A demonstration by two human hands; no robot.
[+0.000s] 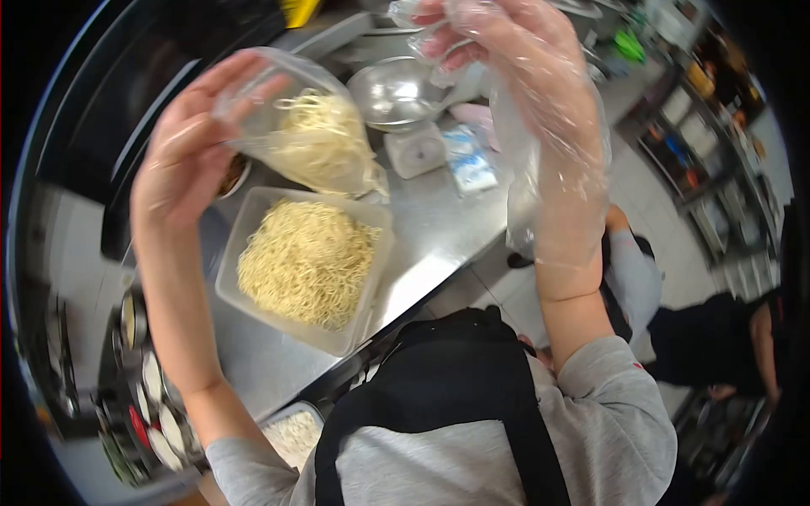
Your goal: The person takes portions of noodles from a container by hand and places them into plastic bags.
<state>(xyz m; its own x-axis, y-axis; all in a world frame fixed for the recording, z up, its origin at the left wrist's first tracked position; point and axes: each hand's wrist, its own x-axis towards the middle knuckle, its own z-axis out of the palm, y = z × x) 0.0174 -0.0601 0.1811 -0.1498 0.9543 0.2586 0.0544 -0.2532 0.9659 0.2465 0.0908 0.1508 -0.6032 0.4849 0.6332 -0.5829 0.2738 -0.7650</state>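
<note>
My left hand (190, 126) grips the open mouth of a clear plastic bag (253, 139), its fingers partly behind the film. Thick pale noodles (325, 126) sit in the bag, which rests on the steel counter. Over my right hand (515, 38) is a loose, clear plastic glove (548, 152) that reaches down the forearm. That hand is raised at the top of the view, its fingers bent and apart with nothing visible in them. Below the bag stands a translucent plastic tub (232, 270) heaped with thin yellow noodles (312, 261).
A metal bowl (392, 88) sits on a white scale (415, 152), beside a blue-and-white packet (469, 160). The steel counter (430, 223) ends at a front edge near my apron. White containers (164, 422) stand at lower left. People in dark clothes (700, 337) are at right.
</note>
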